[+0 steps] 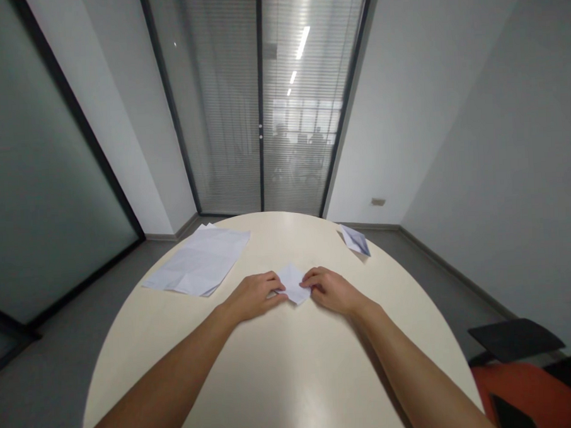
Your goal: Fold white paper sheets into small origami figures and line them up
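Observation:
A small piece of folded white paper (pixel 293 284) lies on the round table (pixel 273 366), one corner pointing toward me. My left hand (pixel 257 295) grips its left corner, with fingers on top and the thumb along the near side. At the right corner, my right hand (pixel 330 289) has its fingers curled and pinched on the paper. Both hands rest low at the tabletop. The fingers cover the paper's left and right corners.
Several loose white sheets (pixel 200 259) lie at the table's far left. A folded paper piece (pixel 355 240) stands near the far right edge. An orange chair (pixel 530 389) with black armrests is at the lower right. Beyond the table is a glass partition with blinds (pixel 229 115).

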The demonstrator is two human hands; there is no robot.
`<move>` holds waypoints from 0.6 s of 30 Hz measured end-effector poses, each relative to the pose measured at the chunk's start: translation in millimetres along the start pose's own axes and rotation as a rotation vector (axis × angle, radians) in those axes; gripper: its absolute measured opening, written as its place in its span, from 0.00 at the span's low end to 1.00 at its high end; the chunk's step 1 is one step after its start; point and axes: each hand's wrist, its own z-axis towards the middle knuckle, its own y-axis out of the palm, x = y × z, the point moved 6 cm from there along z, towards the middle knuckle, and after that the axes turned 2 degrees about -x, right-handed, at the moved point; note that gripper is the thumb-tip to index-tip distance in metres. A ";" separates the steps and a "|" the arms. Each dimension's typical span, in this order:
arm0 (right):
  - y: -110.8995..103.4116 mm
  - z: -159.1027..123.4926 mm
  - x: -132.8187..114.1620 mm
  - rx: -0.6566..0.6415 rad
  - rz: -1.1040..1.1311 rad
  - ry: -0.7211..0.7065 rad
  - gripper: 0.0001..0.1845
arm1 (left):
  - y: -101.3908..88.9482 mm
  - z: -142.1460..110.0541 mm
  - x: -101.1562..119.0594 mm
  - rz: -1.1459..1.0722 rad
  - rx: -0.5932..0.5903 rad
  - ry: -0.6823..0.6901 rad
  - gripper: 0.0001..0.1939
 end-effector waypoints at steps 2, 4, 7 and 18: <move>-0.8 -1.7 0.6 -0.023 0.006 -0.003 0.24 | -0.4 0.8 0.4 0.009 -0.007 -0.005 0.11; -1.7 -3.2 2.6 -0.037 0.007 -0.001 0.23 | -0.2 1.5 0.0 0.014 -0.016 -0.015 0.11; -3.9 -4.7 5.3 -0.048 0.002 0.009 0.21 | 0.6 1.8 -3.0 0.011 -0.015 -0.045 0.12; -16.0 -3.7 1.7 -0.068 0.003 0.068 0.11 | 6.4 4.0 -22.8 -0.069 0.044 -0.246 0.12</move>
